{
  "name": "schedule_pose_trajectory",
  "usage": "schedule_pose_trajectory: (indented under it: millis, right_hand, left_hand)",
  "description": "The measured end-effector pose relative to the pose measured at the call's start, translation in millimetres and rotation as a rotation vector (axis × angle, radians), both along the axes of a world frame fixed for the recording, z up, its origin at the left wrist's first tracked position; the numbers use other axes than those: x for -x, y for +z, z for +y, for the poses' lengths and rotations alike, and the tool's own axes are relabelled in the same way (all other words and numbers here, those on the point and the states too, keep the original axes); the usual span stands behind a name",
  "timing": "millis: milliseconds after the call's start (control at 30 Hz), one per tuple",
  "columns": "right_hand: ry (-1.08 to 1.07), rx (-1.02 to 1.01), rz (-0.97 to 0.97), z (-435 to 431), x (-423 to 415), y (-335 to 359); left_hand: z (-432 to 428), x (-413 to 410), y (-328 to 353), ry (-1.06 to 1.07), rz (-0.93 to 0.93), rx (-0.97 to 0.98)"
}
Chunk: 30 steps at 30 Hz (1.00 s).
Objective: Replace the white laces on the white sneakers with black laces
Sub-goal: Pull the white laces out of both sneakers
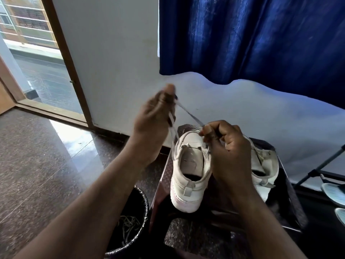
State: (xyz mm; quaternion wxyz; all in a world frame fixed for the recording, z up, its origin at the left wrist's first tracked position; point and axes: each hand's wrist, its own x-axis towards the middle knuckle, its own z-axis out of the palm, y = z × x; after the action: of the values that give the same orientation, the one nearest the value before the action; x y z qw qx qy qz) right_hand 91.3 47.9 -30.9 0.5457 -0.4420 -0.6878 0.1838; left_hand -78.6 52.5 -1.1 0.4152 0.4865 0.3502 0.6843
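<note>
Two white sneakers stand heel-toward-me on a dark stool (162,182). The left sneaker (188,176) has its tongue bare. The right sneaker (265,165) is partly behind my right hand. My left hand (158,113), raised above the left sneaker, pinches a white lace (188,114) that runs taut to my right hand and loops down to the shoe. My right hand (225,144) pinches the same lace over the shoe's toe end. No black laces are plainly visible.
A black bin (138,238) lined with plastic stands at the lower left and holds tangled laces. A blue curtain (261,38) hangs behind. A shoe rack (321,169) with slippers is at the right. An open doorway (37,71) is at the far left.
</note>
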Motion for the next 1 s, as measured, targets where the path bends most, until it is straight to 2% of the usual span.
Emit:
schedule_pose_trajectory:
  millis: [67, 133, 267, 367, 467, 567, 667, 800, 867, 1000]
  right_hand:
    - [0.077, 0.035, -0.045, -2.7, 5.1, -5.8]
    - [0.133, 0.015, -0.114, -7.7, 12.1, -11.2]
    - [0.212, 0.042, -0.171, -13.9, 18.5, -16.0]
    - [0.235, 0.056, -0.203, -13.7, 20.8, -12.4]
    - [0.294, 0.133, -0.09, -18.3, 26.1, -6.9]
    - [0.339, 0.225, 0.098, -22.1, 31.2, -3.9]
    - [0.33, 0.219, 0.225, -22.5, 36.0, 3.3]
    - [0.315, 0.376, 0.394, -24.8, 53.8, 3.1]
    - [0.289, 0.435, 0.405, -27.8, 70.2, -1.2]
    - [0.439, 0.609, 0.579, -44.7, 102.3, 0.1]
  left_hand:
    - [2.5, 0.8, 5.7, -0.117, -0.353, 0.022]
    - [3.4, -0.7, 10.7, -0.173, -0.596, 0.072]
    - [4.6, -0.2, 14.8, -0.181, -0.801, 0.151]
    - [1.5, 4.4, 15.8, -0.3, -0.818, 0.166]
    - [-3.8, 4.7, 18.4, -0.337, -0.719, 0.19]
    - [-7.4, 8.4, 18.1, -0.178, -0.488, 0.212]
    - [-12.6, 11.8, 13.0, -0.037, -0.293, 0.256]
    - [-23.8, 21.0, 13.7, -0.079, -0.407, 0.2]
    - [-28.7, 30.6, 16.3, -0.124, -0.491, 0.13]
    - [-34.1, 50.2, 18.5, -0.117, -0.56, 0.054]
